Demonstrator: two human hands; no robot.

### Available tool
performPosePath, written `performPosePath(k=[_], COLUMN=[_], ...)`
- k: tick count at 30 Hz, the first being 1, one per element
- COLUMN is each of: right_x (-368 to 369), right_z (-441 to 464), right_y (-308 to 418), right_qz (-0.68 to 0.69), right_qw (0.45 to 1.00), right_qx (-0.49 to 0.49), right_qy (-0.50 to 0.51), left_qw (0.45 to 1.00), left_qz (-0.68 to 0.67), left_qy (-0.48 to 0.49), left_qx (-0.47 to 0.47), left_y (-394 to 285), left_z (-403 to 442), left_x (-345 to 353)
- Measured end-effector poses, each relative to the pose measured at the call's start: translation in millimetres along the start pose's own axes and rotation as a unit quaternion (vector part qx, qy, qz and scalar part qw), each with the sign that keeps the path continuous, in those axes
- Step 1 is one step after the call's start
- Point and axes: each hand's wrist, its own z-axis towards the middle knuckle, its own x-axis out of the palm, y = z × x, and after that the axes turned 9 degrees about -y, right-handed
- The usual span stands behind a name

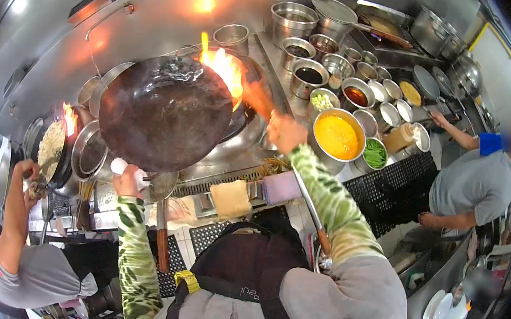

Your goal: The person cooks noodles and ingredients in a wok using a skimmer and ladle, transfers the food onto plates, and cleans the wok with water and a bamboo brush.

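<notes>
A large dark wok [162, 117] is lifted and tilted above the burner, its inside facing me, with a wet shine near the far rim. My left hand [127, 181] is closed on the wok's near edge through a white cloth [139, 176]. My right hand [287, 133] is a fist to the right of the wok, around a blurred orange-brown, thick stick-like thing [257, 100] that points at the flames. Its kind is unclear. Flames [225, 68] rise behind the wok's right rim.
On the right stand an orange-yellow liquid pot [338, 137], chopped greens [374, 153] and several sauce pots. Folded cloths [230, 199] lie along the front edge. A wooden-handled strainer [162, 231] hangs near my left arm. One person works at the left wok [50, 145], another stands right.
</notes>
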Motion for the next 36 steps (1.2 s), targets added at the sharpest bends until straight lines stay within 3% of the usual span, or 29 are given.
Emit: performPosePath(k=[2,4,6,8,11,13,15,16,20,22,25,27,30,32,34,36], right_x=[12,33,24,18,1,2,-10,-32,-7,-20,-34,7,8,-40,-67,-55], right_z=[-14,-1,4,-9,-24,26,34,42,19,-5,27,45,13,-18,-5,25], right_y=[1,-25,-18,-4,11,-27,-28,-12,2,-2,-16,-41,-25,-15,-31,-64], right_qz=[0.006,0.007,0.017,0.039,-0.008,0.034,0.069,0.075,-0.006,0.06,0.079,0.089,-0.022,0.071,0.061,0.086], right_qw=[0.997,0.994,0.994,0.998,0.993,0.973,0.988,0.997,0.99,0.993,0.994,0.995,0.987,0.981,0.985,0.996], right_qx=[-0.005,0.087,0.108,-0.031,-0.044,-0.146,-0.075,0.035,-0.011,-0.07,0.002,-0.031,-0.023,-0.068,-0.04,-0.02], right_qy=[0.077,0.072,0.016,-0.03,0.111,0.175,0.117,0.004,0.143,0.076,0.073,-0.022,0.158,0.165,0.155,0.016], left_qw=[1.0,0.999,0.998,0.993,0.987,0.979,0.975,0.979,0.96,0.943,0.912,0.921,0.922,0.919,0.909,0.902], left_qz=[0.005,0.015,0.023,0.051,0.028,0.062,0.105,0.104,0.123,0.164,0.215,0.229,0.231,0.238,0.261,0.258], left_qy=[0.013,0.028,0.039,0.033,0.087,0.091,0.093,0.098,0.089,0.07,0.058,0.056,0.048,0.038,0.018,0.022], left_qx=[-0.007,0.01,0.038,0.096,0.131,0.169,0.17,0.146,0.237,0.282,0.344,0.31,0.306,0.313,0.323,0.346], left_y=[-3,-16,-6,-7,-12,-24,-26,-38,-41,-43,-51,-66,-62,-60,-65,-60], left_z=[-2,-17,-3,1,5,10,6,-5,-4,-1,-11,-25,-30,-30,-37,-33], left_x=[-1,2,1,6,8,15,12,17,25,25,23,26,27,21,24,24])
